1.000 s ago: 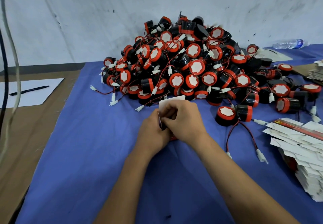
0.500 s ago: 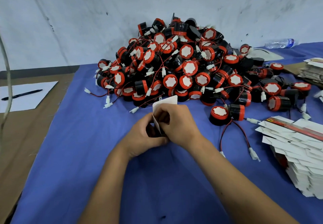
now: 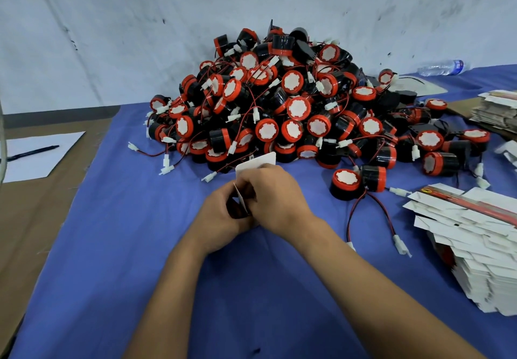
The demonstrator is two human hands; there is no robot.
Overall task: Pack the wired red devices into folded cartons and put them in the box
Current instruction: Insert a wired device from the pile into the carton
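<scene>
Carton (image 3: 256, 162): white, small, half-folded, held between my two hands just in front of the pile; top flap sticks up above my knuckles, one side flap open toward the left.
Right hand (image 3: 275, 196): fingers curled over the carton's top and far side, gripping it.
Left hand (image 3: 221, 217): fingers curled in, pinching the near/left edge of the carton; a dark shape sits in the gap between my palms, can't tell if that's a device already going in.
Pile of red devices (image 3: 293, 106): big heap, black bodies w/ red caps, red/black leads and white plugs tangled all through; sits on the blue cloth (image 3: 112, 246) against the wall, just beyond my hands.
Loose pair (image 3: 358, 181): two devices apart from the heap, right of my hands, wires trailing toward me.
Flat cartons (image 3: 472, 238): tall stack at right, unfolded; second stack (image 3: 495, 109) farther back right.
Box: not in view.
Progress, my read: early. One carton in hand, not closed; no finished cartons visible anywhere; nearly all devices and blanks left to do.
Off to the side: paper (image 3: 36, 154) w/ pen (image 3: 33, 151) at left, water bottle (image 3: 442, 67) far right.
</scene>
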